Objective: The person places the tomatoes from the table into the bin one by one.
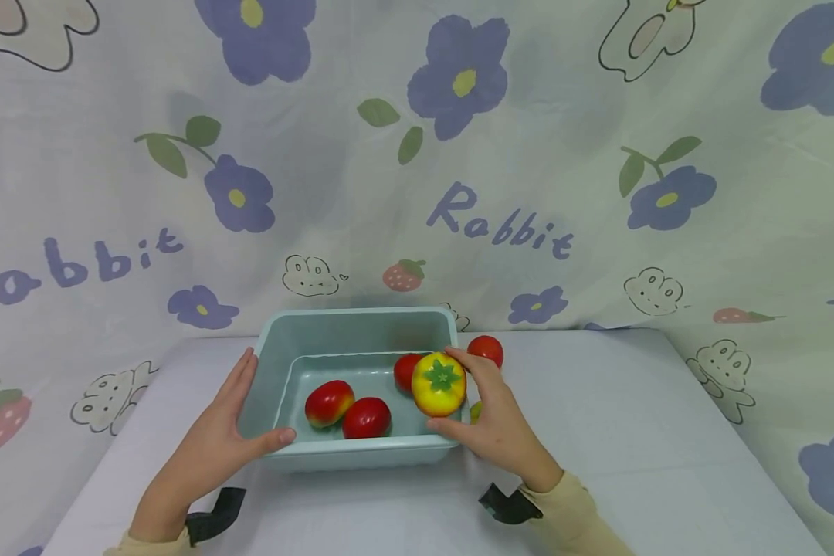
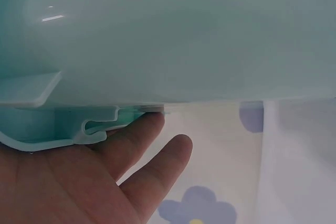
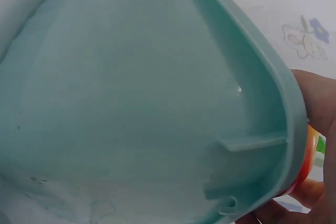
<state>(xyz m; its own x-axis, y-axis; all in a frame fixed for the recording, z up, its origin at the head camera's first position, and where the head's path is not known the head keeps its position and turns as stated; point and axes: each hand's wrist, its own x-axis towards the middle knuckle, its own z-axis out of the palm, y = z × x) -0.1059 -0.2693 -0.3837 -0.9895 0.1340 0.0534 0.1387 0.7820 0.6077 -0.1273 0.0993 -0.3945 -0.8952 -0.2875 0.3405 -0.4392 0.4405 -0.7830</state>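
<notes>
A pale blue-green plastic basin (image 1: 361, 332) stands on the table. My left hand (image 1: 211, 432) holds its front left corner, thumb over the front rim and fingers along the outer left wall. In the left wrist view, two fingers (image 2: 134, 142) reach out below the rim. At the basin's right end, my right hand (image 1: 496, 413) pinches a yellow round fruit (image 1: 431, 394) with a green star-shaped leaf top, between thumb and fingers. Inside the basin lie two red oval fruits with yellowish patches, one left (image 1: 329, 403) and one nearer the front (image 1: 367, 418). Another red fruit (image 1: 405, 372) is partly hidden behind the yellow one.
Right of the basin, behind my right hand, a red round fruit (image 1: 485, 349) rests on the white-covered table (image 1: 598, 432). A yellow-green fruit (image 1: 476, 411) shows partly between basin and hand. A printed cloth (image 1: 361, 201) hangs behind the table.
</notes>
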